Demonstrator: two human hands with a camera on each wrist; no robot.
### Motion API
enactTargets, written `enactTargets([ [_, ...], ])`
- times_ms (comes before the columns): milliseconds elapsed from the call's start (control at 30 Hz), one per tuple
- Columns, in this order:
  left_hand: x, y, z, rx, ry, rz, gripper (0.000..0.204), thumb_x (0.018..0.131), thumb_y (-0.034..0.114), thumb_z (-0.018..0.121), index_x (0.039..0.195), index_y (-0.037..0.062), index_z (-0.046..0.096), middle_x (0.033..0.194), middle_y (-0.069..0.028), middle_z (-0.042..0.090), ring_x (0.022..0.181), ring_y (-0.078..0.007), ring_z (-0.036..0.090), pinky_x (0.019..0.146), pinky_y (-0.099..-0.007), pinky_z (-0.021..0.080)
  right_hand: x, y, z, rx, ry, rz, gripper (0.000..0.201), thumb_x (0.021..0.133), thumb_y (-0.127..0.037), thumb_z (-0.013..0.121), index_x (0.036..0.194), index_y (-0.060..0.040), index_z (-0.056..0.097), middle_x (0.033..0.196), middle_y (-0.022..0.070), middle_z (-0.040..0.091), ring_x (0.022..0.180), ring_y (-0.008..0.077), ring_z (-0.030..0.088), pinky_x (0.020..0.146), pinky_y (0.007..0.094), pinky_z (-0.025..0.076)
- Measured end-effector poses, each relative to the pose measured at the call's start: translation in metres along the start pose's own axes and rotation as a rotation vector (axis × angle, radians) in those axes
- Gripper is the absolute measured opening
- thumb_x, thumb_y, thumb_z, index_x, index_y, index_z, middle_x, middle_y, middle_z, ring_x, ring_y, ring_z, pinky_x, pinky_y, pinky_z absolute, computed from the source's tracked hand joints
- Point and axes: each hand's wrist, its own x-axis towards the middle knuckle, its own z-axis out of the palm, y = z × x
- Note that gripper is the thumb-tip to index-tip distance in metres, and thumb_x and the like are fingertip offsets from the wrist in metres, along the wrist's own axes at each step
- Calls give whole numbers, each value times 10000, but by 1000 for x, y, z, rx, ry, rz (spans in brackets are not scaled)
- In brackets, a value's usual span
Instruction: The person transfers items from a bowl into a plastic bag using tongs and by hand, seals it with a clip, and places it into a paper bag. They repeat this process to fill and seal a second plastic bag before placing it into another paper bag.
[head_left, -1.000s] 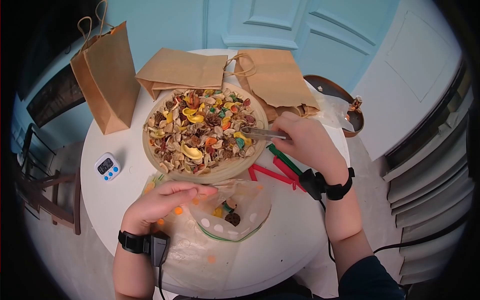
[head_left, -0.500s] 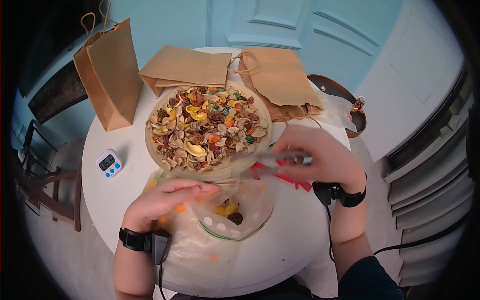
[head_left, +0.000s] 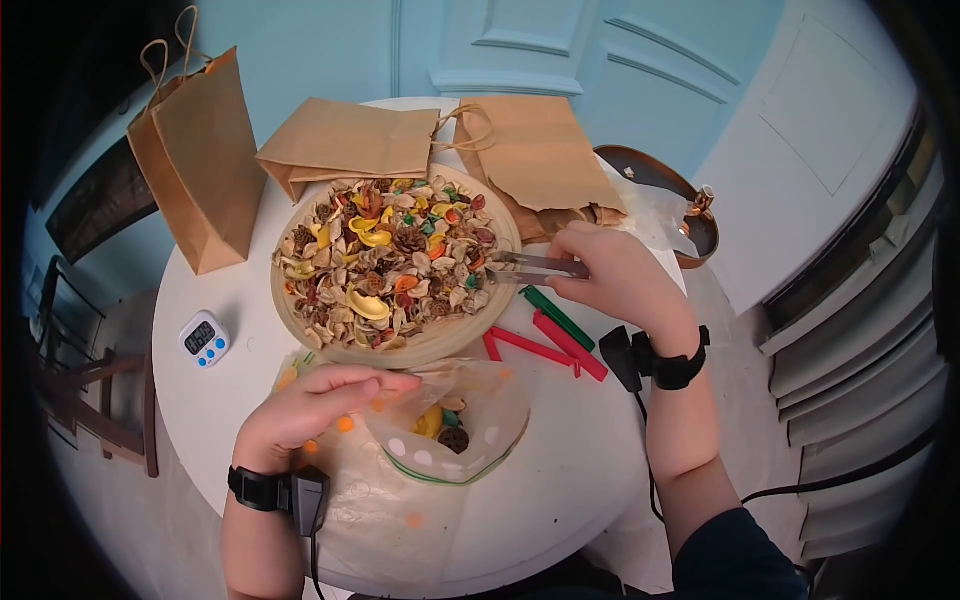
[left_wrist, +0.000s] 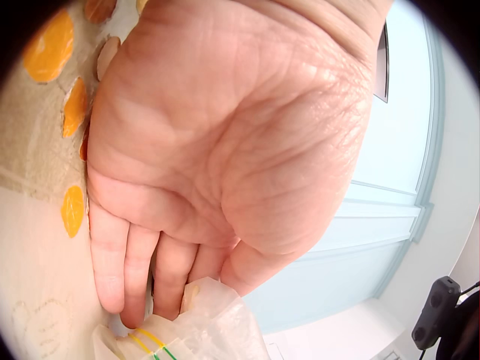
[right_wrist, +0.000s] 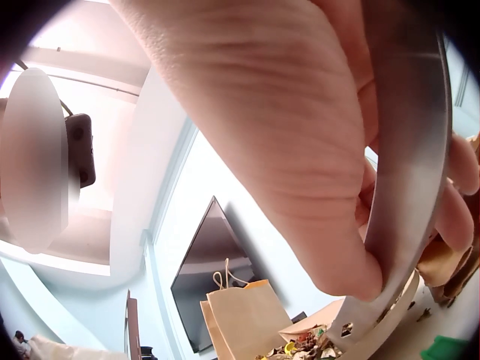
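Observation:
Metal tongs (head_left: 540, 264) are held by my right hand (head_left: 618, 272). Their two tips stand apart over the right side of a wide tray (head_left: 470, 338) full of dried potpourri (head_left: 400, 265). The right wrist view shows the tongs (right_wrist: 409, 150) up close against thumb and fingers. At the mouth of a clear zip bag (head_left: 500, 425), my left hand (head_left: 315, 405) has its fingers extended, touching the rim. The left wrist view shows the palm, with the bag (left_wrist: 217, 322) overlapping the fingertips. Inside the bag lie a yellow piece (head_left: 430, 422), a green piece and a dark round pod (head_left: 454, 440).
Brown paper bags stand upright (head_left: 200, 165), lie at the back (head_left: 360, 138) and lie at the right (head_left: 540, 150). A white timer (head_left: 205, 338) is at the left. Red clips (head_left: 570, 345) and a green clip (head_left: 558, 318) lie near my right hand. A brown oval tray (head_left: 700, 235) sits behind.
My right hand with the tongs swung from the tray toward the zip bag and back over the tray's right side. A green piece shows in the bag now. My left hand stays at the bag.

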Motion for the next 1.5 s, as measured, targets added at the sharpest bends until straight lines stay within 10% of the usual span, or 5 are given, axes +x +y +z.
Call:
enactTargets([
  [300, 0, -5, -3, 19, -26, 44, 342, 962, 224, 494, 1207, 13, 605, 1207, -57, 620, 1120, -135, 539, 971, -252, 378, -6, -18, -17, 188, 88, -92, 191, 739, -118, 670, 898, -34, 606, 819, 92, 598, 716, 250, 592, 638, 315, 471],
  [533, -1, -1, -1, 26, -2, -10, 347, 959, 232, 499, 1206, 12, 605, 1207, -61, 620, 1117, -146, 545, 978, -255, 376, -18, -43, -30, 516, -450, -251, 270, 708, -65, 727, 966, -38, 650, 834, 33, 581, 692, 127, 573, 586, 246, 457],
  [633, 0, -3, -2, -8, -18, 8, 341, 961, 222, 491, 1206, 13, 606, 1207, -59, 621, 1116, -145, 545, 976, -253, 376, -15, -36, -27, 429, -367, -113, 271, 708, -70, 724, 963, -33, 638, 837, 55, 588, 694, 150, 585, 597, 260, 466],
  [700, 0, -3, -2, -1, -12, 8, 335, 963, 207, 482, 1206, 13, 605, 1207, -62, 621, 1125, -144, 542, 983, -254, 373, -12, -21, -20, 240, 0, -67, 271, 733, -172, 711, 960, -43, 640, 830, 89, 618, 720, 211, 610, 616, 300, 483],
  [1500, -1, -1, 0, -19, 10, -3, 358, 964, 211, 494, 1191, -51, 583, 1214, -121, 607, 1154, -190, 546, 990, -275, 389, -6, 1, -11, -5, 63, 7, 147, 760, -131, 642, 837, -15, 598, 814, 118, 614, 755, 297, 613, 689, 365, 482],
])
